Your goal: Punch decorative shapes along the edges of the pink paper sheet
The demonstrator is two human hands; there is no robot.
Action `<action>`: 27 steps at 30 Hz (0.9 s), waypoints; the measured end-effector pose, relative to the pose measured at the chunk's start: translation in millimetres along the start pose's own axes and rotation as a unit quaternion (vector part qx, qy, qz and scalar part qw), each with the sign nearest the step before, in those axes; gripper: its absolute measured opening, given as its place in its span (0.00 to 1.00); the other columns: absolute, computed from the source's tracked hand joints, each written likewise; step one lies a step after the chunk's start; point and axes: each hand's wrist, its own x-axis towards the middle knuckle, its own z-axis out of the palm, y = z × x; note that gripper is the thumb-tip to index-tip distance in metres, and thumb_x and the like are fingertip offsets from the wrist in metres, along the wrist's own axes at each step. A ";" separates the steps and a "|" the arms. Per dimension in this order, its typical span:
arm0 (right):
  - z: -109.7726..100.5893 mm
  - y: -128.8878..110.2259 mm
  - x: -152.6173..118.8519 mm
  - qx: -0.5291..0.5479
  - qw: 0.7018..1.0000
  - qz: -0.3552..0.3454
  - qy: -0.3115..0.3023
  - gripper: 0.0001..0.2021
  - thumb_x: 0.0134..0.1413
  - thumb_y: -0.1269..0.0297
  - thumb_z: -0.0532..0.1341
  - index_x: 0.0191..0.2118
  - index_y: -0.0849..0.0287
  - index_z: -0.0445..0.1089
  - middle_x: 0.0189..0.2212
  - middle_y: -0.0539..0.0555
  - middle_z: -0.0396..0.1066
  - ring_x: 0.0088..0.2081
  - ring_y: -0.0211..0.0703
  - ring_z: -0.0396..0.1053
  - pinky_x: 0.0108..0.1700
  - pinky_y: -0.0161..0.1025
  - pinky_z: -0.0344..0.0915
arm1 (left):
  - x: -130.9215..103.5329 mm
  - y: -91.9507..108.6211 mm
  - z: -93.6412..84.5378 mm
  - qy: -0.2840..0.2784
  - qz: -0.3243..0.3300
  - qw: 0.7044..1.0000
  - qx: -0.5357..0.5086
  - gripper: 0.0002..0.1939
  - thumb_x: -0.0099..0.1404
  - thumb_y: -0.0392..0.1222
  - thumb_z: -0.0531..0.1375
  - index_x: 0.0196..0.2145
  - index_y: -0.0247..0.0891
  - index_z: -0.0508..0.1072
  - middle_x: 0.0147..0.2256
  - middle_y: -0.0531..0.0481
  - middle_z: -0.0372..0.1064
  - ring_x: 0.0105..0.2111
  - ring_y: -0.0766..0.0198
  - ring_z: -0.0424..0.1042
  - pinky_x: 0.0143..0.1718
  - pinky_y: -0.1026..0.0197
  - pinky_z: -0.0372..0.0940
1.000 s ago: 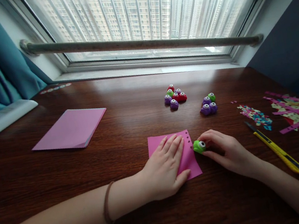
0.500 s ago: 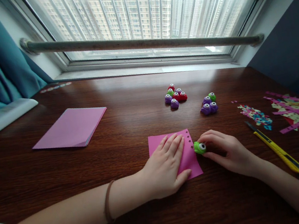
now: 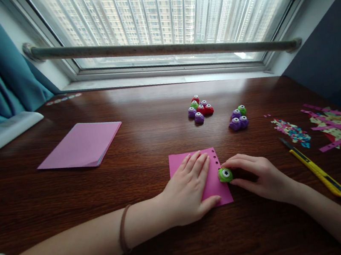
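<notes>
Flat on a pink sheet of paper (image 3: pixel 176 161) lies my left hand (image 3: pixel 190 189), its fingers stretched out and pressing the sheet to the table. Star-shaped holes run down the sheet's right edge. My right hand (image 3: pixel 259 176) grips a small green craft punch (image 3: pixel 225 175) between thumb and fingers. The punch has a white round button with a dark star and sits over the sheet's right edge, just below the star holes. Whether paper is inside its slot cannot be seen.
Behind are two clusters of red, green and purple punches (image 3: pixel 200 110), (image 3: pixel 238 119). To the right lie confetti (image 3: pixel 292 132), a yellow utility knife (image 3: pixel 318 173) and paper strips (image 3: pixel 340 126). A pink paper stack (image 3: pixel 81 146) and a white device (image 3: pixel 6 132) are at left.
My right hand has brought the green punch slightly left and toward me, from beside the sheet's edge to over it. My left hand has stayed nearly still.
</notes>
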 end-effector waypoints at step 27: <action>2.7 -0.3 -1.7 -0.115 0.988 -0.103 -0.011 0.19 0.56 0.73 0.54 0.54 0.58 0.60 0.46 0.56 0.66 0.48 0.42 0.64 0.49 0.41 0.65 | -0.3 7.9 -9.0 0.013 0.016 0.998 0.056 0.40 0.63 0.55 0.51 0.63 0.37 0.36 0.64 0.42 0.30 0.63 0.47 0.27 0.59 0.39 0.28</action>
